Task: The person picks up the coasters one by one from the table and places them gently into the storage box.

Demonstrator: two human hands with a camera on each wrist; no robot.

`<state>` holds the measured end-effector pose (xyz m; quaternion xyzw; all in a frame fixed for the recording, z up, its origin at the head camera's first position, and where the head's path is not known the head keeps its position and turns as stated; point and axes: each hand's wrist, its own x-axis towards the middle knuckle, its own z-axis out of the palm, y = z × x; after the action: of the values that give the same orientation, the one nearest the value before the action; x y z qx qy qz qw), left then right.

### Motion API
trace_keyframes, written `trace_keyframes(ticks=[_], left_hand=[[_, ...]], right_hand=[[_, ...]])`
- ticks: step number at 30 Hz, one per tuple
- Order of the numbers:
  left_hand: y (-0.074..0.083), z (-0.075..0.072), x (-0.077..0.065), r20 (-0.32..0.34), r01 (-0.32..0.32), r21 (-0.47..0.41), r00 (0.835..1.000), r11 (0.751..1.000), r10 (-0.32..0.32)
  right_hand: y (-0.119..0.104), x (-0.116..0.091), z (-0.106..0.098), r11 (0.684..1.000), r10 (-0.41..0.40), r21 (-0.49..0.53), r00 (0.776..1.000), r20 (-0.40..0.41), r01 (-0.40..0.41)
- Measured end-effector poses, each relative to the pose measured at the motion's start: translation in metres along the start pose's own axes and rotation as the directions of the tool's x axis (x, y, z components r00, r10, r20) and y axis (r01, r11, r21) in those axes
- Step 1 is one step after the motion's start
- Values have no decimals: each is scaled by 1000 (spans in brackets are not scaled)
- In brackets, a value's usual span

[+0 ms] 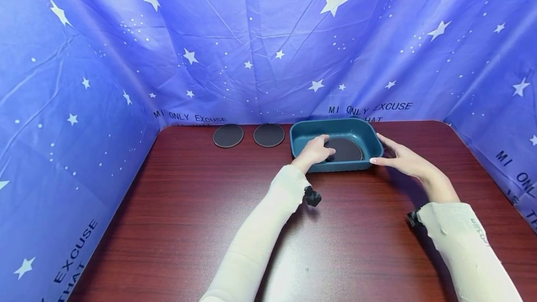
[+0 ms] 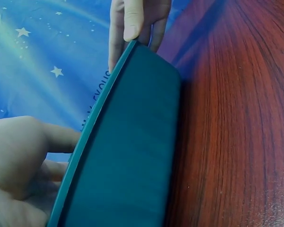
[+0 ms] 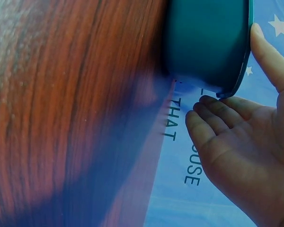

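A teal rectangular bin (image 1: 335,167) stands at the back of the table, right of centre. My left hand (image 1: 315,151) reaches over its near wall, its thumb overlapping the left edge of a black round coaster (image 1: 346,150) inside. In the left wrist view the bin's wall (image 2: 128,127) hides the ends of the left fingers. At the bin's right end, my right hand (image 1: 400,157) has its thumb on the near corner and its fingers by the far corner. The right wrist view shows that thumb (image 3: 265,47) at the rim, palm facing the bin.
Two more black round coasters, one at far left (image 1: 228,135) and one nearer the bin (image 1: 269,135), lie flat along the table's back edge. A blue star-printed cloth (image 1: 251,59) rises behind the reddish-brown wooden table (image 1: 189,209) and along both sides.
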<state>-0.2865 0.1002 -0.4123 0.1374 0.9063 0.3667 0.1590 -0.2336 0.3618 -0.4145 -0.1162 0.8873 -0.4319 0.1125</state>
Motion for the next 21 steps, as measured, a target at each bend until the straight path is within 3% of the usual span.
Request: trace_keyframes(ticks=[10, 21], left_hand=[[-2, -11, -4, 32, -13, -117, 999, 993, 17], [-4, -39, -8, 5, -113, -212, 993, 971, 117]], right_hand=[[-1, 0, 1, 1000, -3, 12, 1000, 3, 3], [-1, 0, 0, 1000, 4, 16, 1000, 8, -4]])
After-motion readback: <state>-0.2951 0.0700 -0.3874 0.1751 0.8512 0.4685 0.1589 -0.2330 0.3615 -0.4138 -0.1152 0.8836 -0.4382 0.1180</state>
